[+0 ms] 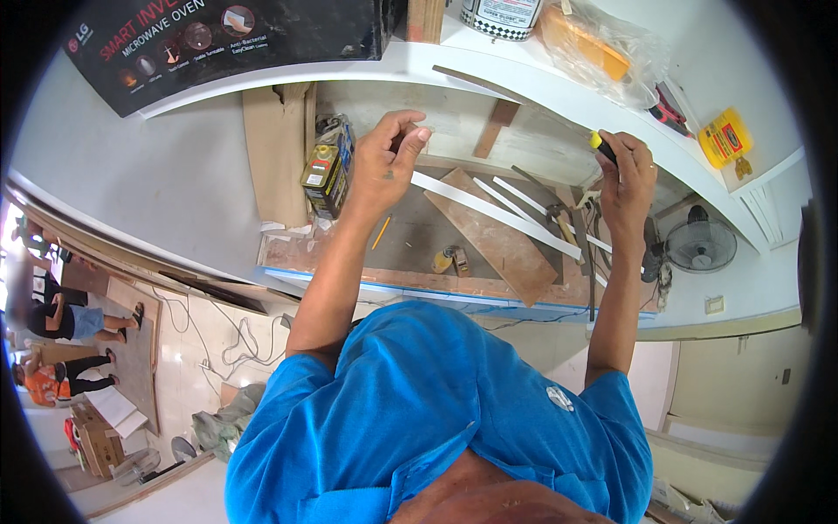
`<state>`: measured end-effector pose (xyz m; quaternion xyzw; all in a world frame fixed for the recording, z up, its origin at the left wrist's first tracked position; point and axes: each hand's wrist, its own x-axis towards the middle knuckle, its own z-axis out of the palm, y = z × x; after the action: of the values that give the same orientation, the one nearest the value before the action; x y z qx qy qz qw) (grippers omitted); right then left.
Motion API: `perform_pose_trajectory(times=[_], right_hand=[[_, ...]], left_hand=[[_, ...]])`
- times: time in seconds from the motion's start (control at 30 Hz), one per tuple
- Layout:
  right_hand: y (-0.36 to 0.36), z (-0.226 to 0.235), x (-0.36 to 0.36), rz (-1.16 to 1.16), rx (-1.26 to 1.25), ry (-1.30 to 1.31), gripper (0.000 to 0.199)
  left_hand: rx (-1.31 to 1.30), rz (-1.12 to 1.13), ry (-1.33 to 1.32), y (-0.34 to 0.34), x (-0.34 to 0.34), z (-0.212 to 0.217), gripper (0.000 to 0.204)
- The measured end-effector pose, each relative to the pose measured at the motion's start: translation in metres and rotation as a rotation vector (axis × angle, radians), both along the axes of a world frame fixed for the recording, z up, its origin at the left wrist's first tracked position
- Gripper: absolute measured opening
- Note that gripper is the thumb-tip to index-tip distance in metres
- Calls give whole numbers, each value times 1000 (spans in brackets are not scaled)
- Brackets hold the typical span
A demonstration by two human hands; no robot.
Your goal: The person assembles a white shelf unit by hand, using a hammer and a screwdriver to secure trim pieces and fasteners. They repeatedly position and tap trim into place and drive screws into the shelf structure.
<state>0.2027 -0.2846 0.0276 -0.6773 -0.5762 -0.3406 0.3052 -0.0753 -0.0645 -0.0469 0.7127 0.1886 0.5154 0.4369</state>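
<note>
My right hand (627,179), raised at the right, is closed round the yellow and black handle of a long file (515,93). The file's thin, dark metal blade reaches left along the white shelf edge. My left hand (390,162) is raised with curled fingers, and a gap shows between thumb and forefinger; nothing is visible in it. Below the hands, white strips (497,214) and a brown board (493,236) lie across the work surface (406,249). A hammer (563,225) rests near the strips' right ends. A yellow tape measure (443,261) and a pencil (381,232) lie nearer to me.
Tins (324,179) stand beside an upright board (278,157) at the left. The white shelf above holds a black carton (236,44), a can (499,17), a plastic bag (602,48) and a yellow tub (724,138). A fan (700,244) is at right. People stand far left.
</note>
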Motion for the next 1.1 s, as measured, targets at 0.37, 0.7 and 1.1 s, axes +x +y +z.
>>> perform_pose_trajectory(times=[0.37, 0.7, 1.1], right_hand=[[4, 22, 0, 61, -81, 22, 37], [28, 52, 18, -22, 13, -180, 31], [75, 42, 35, 42, 188, -149, 34]], left_hand=[[252, -34, -31, -15, 18, 21, 32], [766, 167, -184, -17, 68, 79, 49], [853, 385, -144, 18, 121, 91, 33]])
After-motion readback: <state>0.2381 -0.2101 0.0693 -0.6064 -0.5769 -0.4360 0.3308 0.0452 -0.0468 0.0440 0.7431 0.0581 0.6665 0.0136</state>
